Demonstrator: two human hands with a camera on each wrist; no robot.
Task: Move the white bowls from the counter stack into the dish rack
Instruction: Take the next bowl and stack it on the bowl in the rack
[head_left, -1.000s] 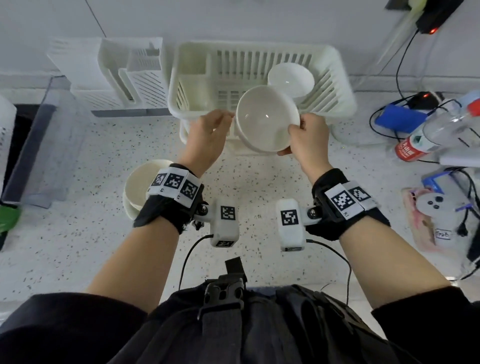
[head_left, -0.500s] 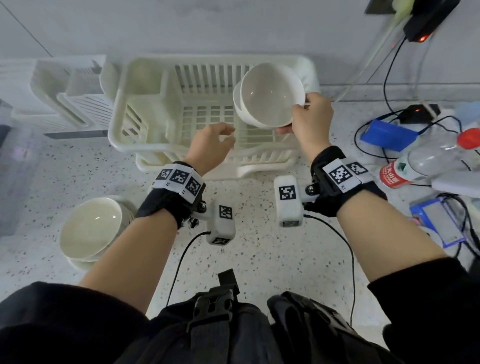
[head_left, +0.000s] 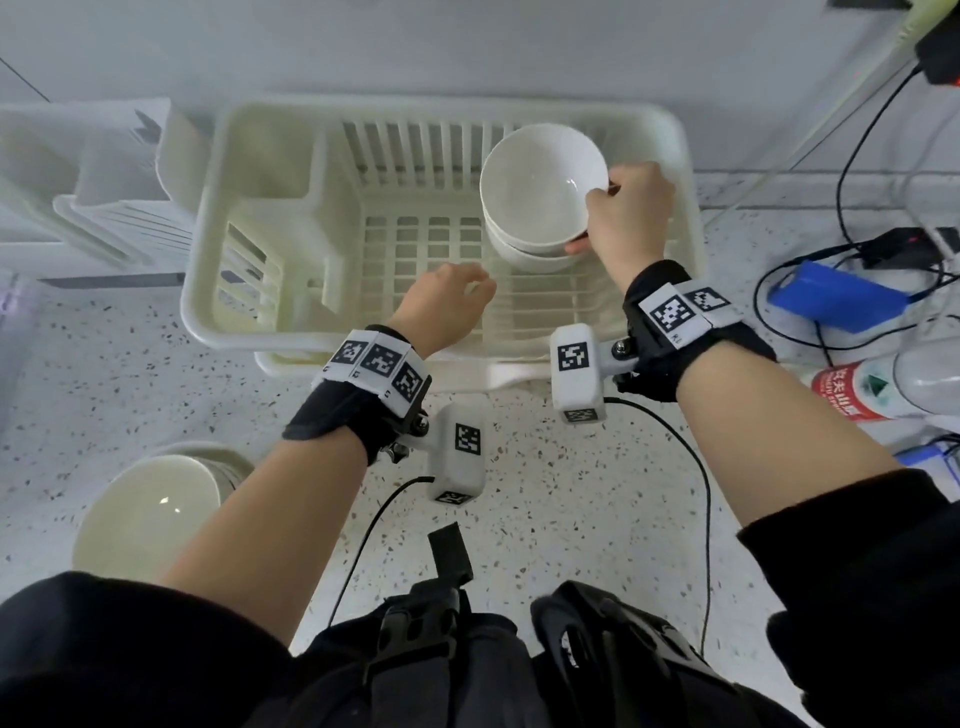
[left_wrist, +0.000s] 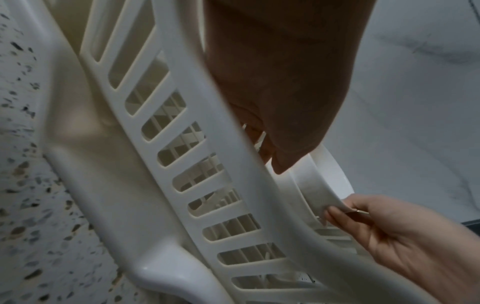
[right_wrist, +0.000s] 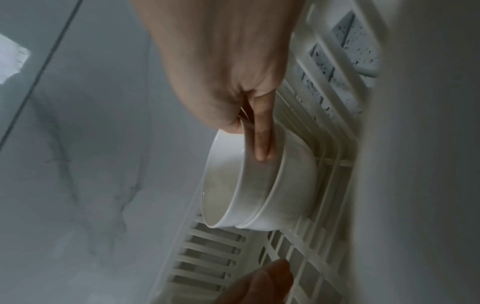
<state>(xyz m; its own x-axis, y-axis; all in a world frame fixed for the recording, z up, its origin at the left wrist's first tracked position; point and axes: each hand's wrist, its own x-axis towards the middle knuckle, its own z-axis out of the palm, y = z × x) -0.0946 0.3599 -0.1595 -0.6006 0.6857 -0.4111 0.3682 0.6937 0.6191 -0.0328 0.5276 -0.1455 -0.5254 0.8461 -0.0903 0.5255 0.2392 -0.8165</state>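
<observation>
My right hand (head_left: 592, 218) pinches the rim of a white bowl (head_left: 543, 182), thumb inside and fingers (right_wrist: 262, 142) along its outer wall. That bowl sits nested in a second white bowl (head_left: 524, 254) standing on the floor of the cream dish rack (head_left: 249, 332), at its right back. Over the rack's front wall (left_wrist: 182, 164) hovers my left hand (head_left: 467, 286), fingers loosely curled and holding nothing. A stack of white bowls (head_left: 150, 509) stands on the counter at the lower left, partly hidden by my left forearm.
A second white plastic drainer (head_left: 104, 197) sits left of the rack against the wall. On the right lie a blue box (head_left: 836, 296), black cables (head_left: 852, 156) and a clear bottle with a red label (head_left: 883, 389). Speckled counter (head_left: 545, 493) lies between me and the rack.
The left hand has let go of the bowl and drawn back to the rack's front. The right hand has carried the bowl into the rack and lowered it into the bowl there.
</observation>
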